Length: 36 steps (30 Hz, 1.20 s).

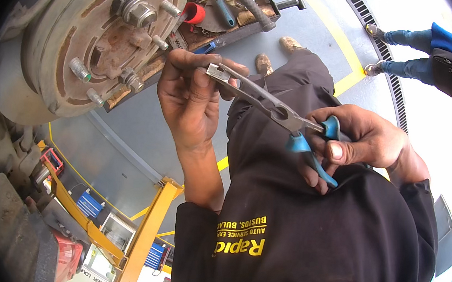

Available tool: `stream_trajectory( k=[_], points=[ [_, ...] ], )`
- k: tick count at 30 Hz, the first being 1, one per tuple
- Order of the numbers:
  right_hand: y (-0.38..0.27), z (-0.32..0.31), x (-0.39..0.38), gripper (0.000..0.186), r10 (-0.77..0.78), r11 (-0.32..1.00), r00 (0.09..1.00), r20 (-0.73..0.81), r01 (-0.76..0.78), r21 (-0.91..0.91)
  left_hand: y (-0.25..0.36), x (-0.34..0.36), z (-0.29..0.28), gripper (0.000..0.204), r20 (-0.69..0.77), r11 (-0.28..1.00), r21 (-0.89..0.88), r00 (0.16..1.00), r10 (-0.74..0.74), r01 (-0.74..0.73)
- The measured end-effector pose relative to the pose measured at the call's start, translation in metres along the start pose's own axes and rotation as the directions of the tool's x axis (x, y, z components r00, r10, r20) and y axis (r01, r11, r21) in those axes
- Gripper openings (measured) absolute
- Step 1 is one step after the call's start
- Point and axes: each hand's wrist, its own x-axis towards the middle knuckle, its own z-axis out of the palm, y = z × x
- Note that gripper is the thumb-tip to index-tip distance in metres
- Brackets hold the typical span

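Note:
My right hand is wrapped around the blue handles of long-nose pliers, which reach up and left across my dark shirt. At the tips of their long jaws is a small rectangular metal piece. My left hand pinches that piece between thumb and fingers, right beside the jaw tips. Whether the jaws grip the piece or only touch it, I cannot tell. Just left of my left hand stands a rusty wheel hub with several threaded studs and a large nut at its centre.
Behind the hub is a tool tray with a blue-handled screwdriver, a red cup-shaped part and a bar. A yellow lift post rises at lower left. Another person's legs are at right, by a floor grate.

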Motion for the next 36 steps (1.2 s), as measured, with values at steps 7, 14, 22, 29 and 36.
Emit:
stream_trajectory(
  k=[7,14,22,29,36],
  points=[
    [0.003,0.002,0.002,0.037,-0.042,0.999,0.999,-0.025,0.042,0.024,-0.001,0.002,-0.003,0.022,0.045,0.999,-0.028,0.998,0.031,-0.030],
    [0.005,0.005,0.002,0.038,-0.057,0.998,0.998,-0.032,0.057,-0.010,0.000,0.001,-0.004,0.024,0.079,0.998,-0.034,0.995,0.053,-0.050],
    [0.003,0.009,0.004,0.037,-0.058,0.997,0.997,-0.046,0.056,-0.044,0.002,0.001,0.003,0.023,-0.044,0.987,0.151,0.998,0.055,-0.048],
    [-0.006,0.019,0.005,0.034,-0.071,0.954,0.985,-0.157,0.021,-0.298,-0.001,0.008,0.001,0.022,-0.016,0.991,0.120,0.998,0.068,-0.066],
    [-0.020,0.005,-0.006,0.038,-0.262,0.790,0.874,-0.409,-0.049,-0.611,-0.009,0.015,-0.003,0.023,-0.150,0.999,-0.006,0.988,0.047,-0.048]
  ],
)
